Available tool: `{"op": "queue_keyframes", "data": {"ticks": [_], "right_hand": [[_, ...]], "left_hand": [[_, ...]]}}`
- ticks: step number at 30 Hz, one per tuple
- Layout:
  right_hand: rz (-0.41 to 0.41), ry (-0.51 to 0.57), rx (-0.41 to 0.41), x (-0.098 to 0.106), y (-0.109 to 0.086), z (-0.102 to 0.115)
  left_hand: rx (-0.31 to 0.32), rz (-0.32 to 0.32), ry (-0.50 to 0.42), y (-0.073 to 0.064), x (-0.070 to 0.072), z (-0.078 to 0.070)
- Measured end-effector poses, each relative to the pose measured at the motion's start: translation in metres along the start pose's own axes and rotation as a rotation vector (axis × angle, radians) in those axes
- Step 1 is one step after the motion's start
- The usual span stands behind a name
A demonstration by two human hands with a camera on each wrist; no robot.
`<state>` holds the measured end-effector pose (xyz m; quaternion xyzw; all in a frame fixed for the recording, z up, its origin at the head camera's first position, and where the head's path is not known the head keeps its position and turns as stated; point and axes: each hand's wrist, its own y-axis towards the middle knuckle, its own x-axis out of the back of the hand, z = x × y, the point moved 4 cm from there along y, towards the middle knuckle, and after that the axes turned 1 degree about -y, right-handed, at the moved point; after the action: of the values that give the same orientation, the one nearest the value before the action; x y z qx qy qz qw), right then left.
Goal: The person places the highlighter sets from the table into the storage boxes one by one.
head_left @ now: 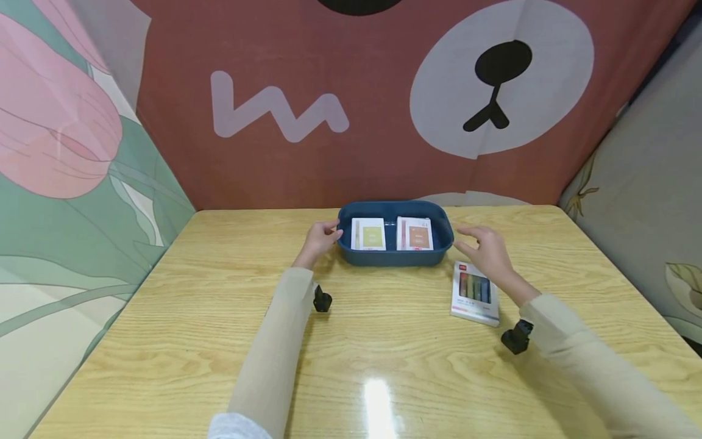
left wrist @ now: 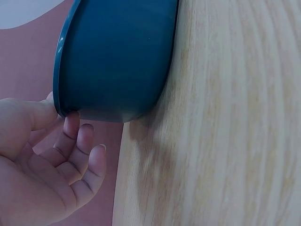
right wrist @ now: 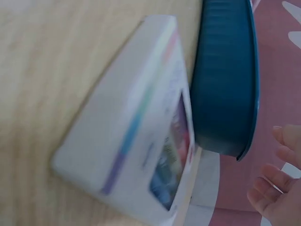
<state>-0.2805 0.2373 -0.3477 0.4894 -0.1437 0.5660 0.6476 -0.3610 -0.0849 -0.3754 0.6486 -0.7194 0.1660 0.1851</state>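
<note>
A dark blue plastic bin (head_left: 395,258) stands at the far side of the table, holding two white packs: one with a yellow-green panel (head_left: 373,236), one with an orange panel (head_left: 420,236). My left hand (head_left: 320,239) pinches the bin's left rim between thumb and fingers; in the left wrist view this hand (left wrist: 56,165) has its other fingers loosely bent below the rim. My right hand (head_left: 487,251) holds nothing, fingers spread just off the bin's right end. Under it on the table lies a white box (head_left: 476,308) with a window showing coloured sticks, like crayons.
The light wood table (head_left: 219,353) reaches back to a reddish-brown cloth (head_left: 274,171) with a cartoon bear face, close behind the bin. Flowered panels (head_left: 66,244) stand along the left side and a grey one (head_left: 658,183) along the right.
</note>
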Motion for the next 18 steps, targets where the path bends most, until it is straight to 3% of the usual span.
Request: {"op": "queue_keyframes", "data": {"ticks": [8,18], "right_hand": [[0.066,-0.056,-0.007,0.003,-0.016,-0.010],[0.286,-0.143,-0.110,-0.002,-0.033,-0.021]], "left_hand": [[0.012,0.006,-0.006,0.000,0.000,0.001],[0.003,-0.003,0.001,0.000,-0.001,0.002]]}}
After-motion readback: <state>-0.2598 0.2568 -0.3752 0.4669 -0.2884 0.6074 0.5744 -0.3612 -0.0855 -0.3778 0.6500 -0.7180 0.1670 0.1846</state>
